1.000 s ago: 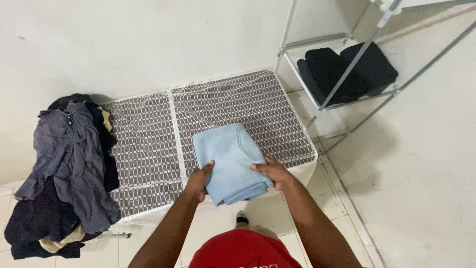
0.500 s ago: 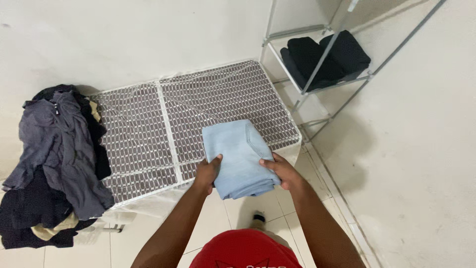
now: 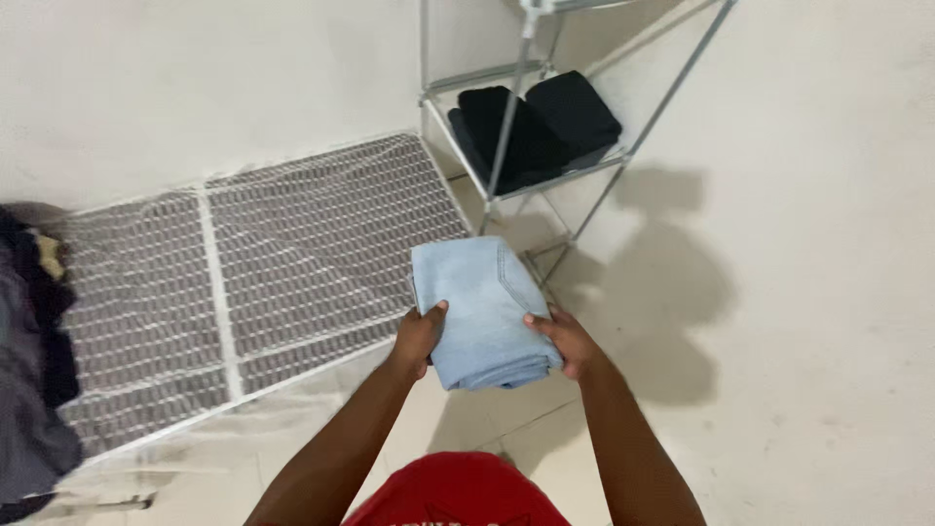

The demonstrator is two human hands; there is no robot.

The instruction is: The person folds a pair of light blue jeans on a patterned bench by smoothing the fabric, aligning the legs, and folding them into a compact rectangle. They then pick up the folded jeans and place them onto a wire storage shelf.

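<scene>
The left hand point(image 3: 419, 336) and the right hand point(image 3: 565, 339) each grip one side of the folded jeans point(image 3: 479, 307), thumbs on top and fingers underneath. The jeans are pale blue denim, folded into a thick, roughly rectangular bundle with a curved pocket seam visible on the upper face and stacked layers showing at the near end. The bundle is held in the air, clear of any surface, just off the right corner of the bed point(image 3: 292, 253) and near the foot of the rack point(image 3: 506, 146). The bed is a low rectangular surface covered in a brown-and-white grid-patterned fabric under a clear, glossy plastic sheet, divided by white seams. At its left edge lies a loose pile of clothes point(image 3: 34, 370), grey and black, crumpled. The rack is made of thin grey metal tubes; its shelf carries two folded black garments point(image 3: 541, 127), side by side and touching. The floor point(image 3: 779, 390) is pale tile.
</scene>
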